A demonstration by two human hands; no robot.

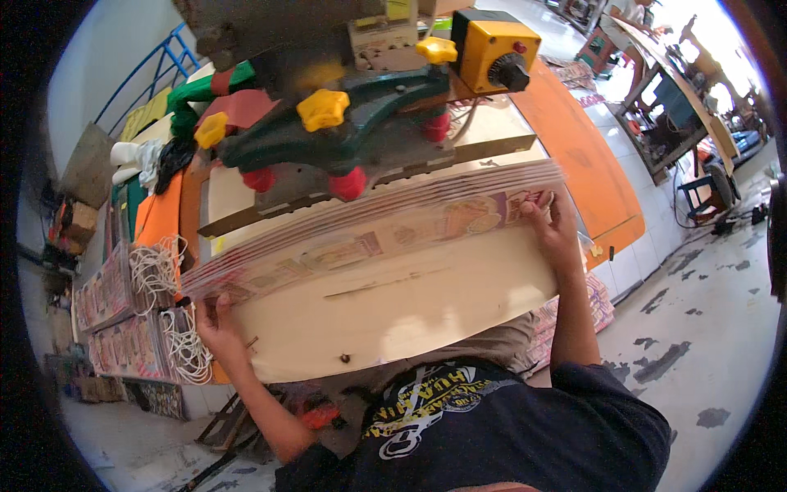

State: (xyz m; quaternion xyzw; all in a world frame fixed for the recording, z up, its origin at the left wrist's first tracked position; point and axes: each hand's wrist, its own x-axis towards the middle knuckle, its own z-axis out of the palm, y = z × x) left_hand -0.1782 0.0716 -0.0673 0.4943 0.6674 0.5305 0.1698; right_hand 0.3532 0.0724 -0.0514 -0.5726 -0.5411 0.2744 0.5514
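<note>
A long stack of clear plastic sheets printed with colourful food pictures (348,250) lies across a cream board (393,316), its far edges fanned in several layers. My left hand (216,326) grips the stack's left end between thumb and fingers. At the right end, my right hand (556,231) pinches the stack's corner, thumb on top. Just beyond the stack, a long metal bar (484,151) runs alongside it. Above the bar stands a dark green press head (373,102) with yellow star knobs (323,110) and red round pads (347,184).
Printed bundles with white cords (184,344) lie at the left. A yellow control box with a black dial (498,56) sits by the press. An orange tabletop (578,156) extends right. Farther off are a workbench (668,90) and a person partly in view.
</note>
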